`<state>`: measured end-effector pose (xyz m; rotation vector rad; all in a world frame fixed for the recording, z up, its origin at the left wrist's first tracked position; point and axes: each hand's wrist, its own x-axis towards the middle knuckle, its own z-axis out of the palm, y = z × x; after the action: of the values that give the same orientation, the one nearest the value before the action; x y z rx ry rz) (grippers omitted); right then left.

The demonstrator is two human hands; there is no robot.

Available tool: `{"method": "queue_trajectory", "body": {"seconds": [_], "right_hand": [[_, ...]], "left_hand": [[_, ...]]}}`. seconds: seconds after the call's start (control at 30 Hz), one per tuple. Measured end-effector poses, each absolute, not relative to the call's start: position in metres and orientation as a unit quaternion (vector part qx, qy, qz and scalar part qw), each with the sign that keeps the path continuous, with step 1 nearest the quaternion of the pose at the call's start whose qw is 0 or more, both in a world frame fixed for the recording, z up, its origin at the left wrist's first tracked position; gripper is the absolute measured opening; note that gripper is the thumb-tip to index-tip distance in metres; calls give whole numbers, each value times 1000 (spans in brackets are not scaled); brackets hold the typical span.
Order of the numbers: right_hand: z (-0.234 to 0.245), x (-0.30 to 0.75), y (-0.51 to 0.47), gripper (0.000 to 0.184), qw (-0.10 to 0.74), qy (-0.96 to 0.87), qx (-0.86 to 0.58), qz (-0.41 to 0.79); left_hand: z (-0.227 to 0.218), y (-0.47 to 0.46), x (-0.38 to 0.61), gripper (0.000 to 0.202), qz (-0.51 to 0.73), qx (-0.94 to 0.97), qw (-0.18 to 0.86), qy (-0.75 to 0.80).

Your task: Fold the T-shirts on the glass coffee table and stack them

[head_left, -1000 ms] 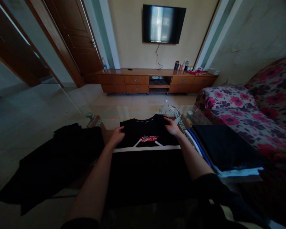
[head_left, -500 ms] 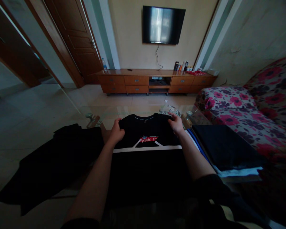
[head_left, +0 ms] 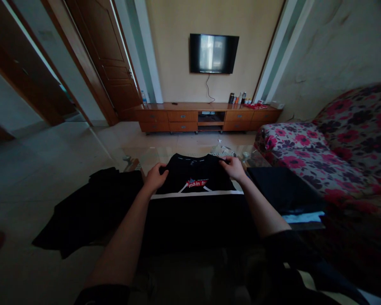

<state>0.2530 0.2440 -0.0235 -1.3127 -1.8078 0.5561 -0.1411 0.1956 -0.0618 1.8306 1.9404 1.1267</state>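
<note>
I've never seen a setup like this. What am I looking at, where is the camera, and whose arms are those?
There is no machine at work here, just a person's two bare hands. The camera is worn on that person's head and looks forward and down, so the forearms reach in from the bottom. The left hand and the right hand each grip one shoulder of a black T-shirt with a white stripe and a red print. It is spread over a glass table. To the left is a loose heap of dark clothes; to the right, a folded stack of clothes, dark on top with something pale beneath. Beyond are a wall-mounted television and a floral sofa.
</note>
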Motion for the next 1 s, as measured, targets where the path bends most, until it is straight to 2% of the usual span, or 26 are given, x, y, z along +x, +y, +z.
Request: {"method": "queue_trajectory", "body": {"seconds": [0.1,0.27,0.33,0.47,0.53,0.63,0.83,1.0], "right_hand": [[-18,273,211,29,414,-726,-507,210],[-30,314,148,30,411,-721,-491,264],[-38,329,123,28,368,-743,-488,273],[-58,347,81,21,209,-815,-471,265],[-71,347,69,19,140,-821,-483,272],[-87,340,62,18,91,-811,-507,278],[-99,327,78,17,104,-813,-510,259],[-108,322,100,18,189,-798,-530,216]], "left_hand": [[-47,161,-142,25,410,648,115,632],[-42,86,-151,10,353,702,190,589],[-49,57,-157,7,328,721,201,576],[-78,13,-166,19,203,770,216,564],[-95,0,-166,21,158,779,192,575],[-116,-10,-161,27,137,763,135,617],[-142,-1,-154,74,152,751,147,625],[-149,30,-148,76,175,761,101,616]]}}
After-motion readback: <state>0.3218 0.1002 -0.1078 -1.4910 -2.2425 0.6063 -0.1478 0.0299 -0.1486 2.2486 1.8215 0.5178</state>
